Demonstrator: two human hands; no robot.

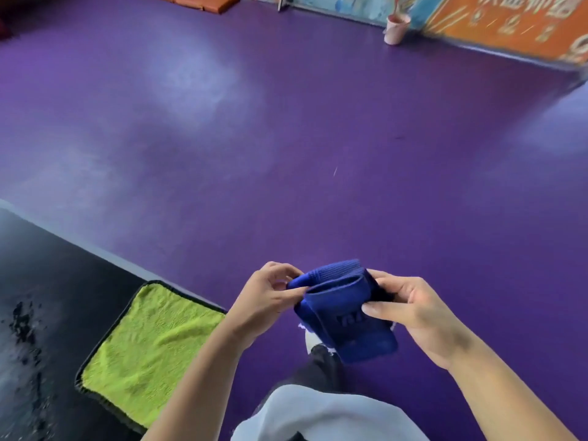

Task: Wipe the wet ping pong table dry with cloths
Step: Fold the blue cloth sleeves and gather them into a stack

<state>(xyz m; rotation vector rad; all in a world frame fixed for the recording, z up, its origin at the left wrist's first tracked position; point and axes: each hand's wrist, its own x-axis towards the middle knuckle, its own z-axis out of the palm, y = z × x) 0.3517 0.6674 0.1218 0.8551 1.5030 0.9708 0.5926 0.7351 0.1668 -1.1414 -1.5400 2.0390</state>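
A folded blue cloth [343,310] hangs in the air in front of me, held by both hands above the purple floor. My left hand [270,300] pinches its upper left edge, and my right hand [410,310] grips its right side with the fingers wrapped over the fold. At the lower left is the corner of the dark ping pong table [47,297], its surface spotted with water. A lime-green cloth [149,345] with a dark border lies flat on that corner, to the left of my left forearm.
Purple floor [318,138] fills most of the view. A pink cup [396,28] stands by the painted wall [509,23] at the far right. An orange mat [206,1] lies at the top left. My leg and shoe show below the blue cloth.
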